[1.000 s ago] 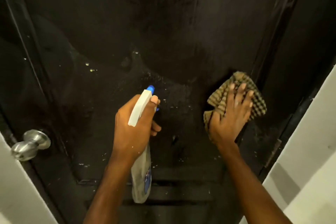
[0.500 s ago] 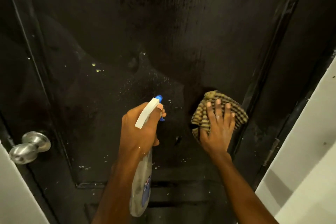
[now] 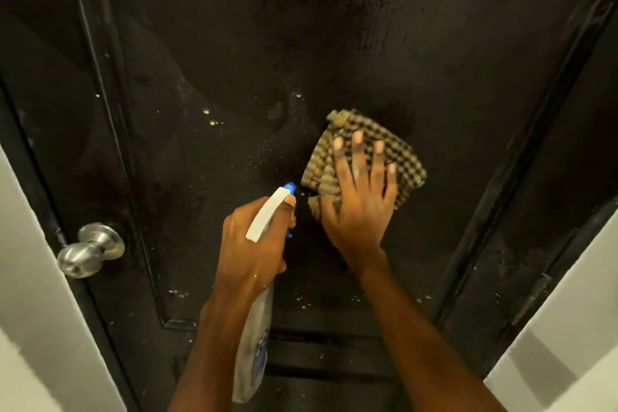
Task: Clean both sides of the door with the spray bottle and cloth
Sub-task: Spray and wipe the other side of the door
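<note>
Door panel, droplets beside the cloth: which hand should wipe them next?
Probably the right hand: it presses the cloth flat on the door, just right of the droplets. The left hand grips the spray bottle.

Both bare forearms reach forward. The left hand [image 3: 254, 244] grips the spray bottle [image 3: 254, 338] (forefinger curled round its front); the right hand [image 3: 361, 197] presses the cloth [image 3: 317, 167] flat, fingers spread.

Exposure: dim; black door [image 3: 334, 43] swallows detail, upper panel nearly featureless.
Source: warm light from the camera side; left hand [image 3: 254, 251] evenly lit.
Glare: highlight on door knob [image 3: 90, 249]; droplets [image 3: 211, 123] glint.
Blur: slight smear at right hand [image 3: 361, 204] fingertips.
Distortion: wide-angle, door edges converge toward the top.
Corners: white wall [image 3: 33, 311] brightest.
</note>
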`<state>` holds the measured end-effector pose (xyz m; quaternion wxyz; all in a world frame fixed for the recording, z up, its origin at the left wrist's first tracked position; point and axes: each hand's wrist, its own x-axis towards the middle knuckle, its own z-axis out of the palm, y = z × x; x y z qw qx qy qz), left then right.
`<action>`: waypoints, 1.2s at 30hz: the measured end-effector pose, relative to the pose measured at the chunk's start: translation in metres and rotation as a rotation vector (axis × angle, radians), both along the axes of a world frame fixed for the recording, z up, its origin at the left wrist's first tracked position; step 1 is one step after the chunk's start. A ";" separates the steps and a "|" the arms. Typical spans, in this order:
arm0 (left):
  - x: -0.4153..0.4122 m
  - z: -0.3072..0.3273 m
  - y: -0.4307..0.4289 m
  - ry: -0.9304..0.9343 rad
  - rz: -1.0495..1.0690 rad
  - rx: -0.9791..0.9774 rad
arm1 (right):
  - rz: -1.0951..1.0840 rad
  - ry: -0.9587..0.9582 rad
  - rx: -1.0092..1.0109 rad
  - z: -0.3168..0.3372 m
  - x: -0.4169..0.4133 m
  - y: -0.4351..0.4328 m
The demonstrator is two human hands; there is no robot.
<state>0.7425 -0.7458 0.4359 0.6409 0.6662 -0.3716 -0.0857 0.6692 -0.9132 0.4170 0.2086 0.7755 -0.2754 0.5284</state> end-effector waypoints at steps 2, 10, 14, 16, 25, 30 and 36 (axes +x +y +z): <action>0.003 0.001 0.004 0.021 0.019 -0.039 | 0.026 0.138 -0.047 -0.035 -0.011 -0.008; 0.006 0.000 0.017 0.066 0.025 -0.135 | -0.093 -0.060 0.096 -0.036 -0.043 -0.025; 0.016 -0.002 0.022 0.088 0.068 -0.086 | -0.143 -0.378 0.278 0.029 0.000 0.002; 0.020 -0.001 0.024 0.065 0.072 -0.097 | -0.139 -0.265 0.192 0.033 0.015 0.012; 0.023 -0.002 0.025 0.037 0.006 -0.162 | -0.041 0.227 0.030 -0.074 -0.039 -0.016; 0.032 -0.006 0.035 0.094 -0.002 -0.147 | -0.103 -0.205 0.225 0.005 -0.029 -0.010; 0.054 -0.008 0.054 0.093 0.113 -0.209 | -0.078 -0.271 0.209 0.083 0.054 0.047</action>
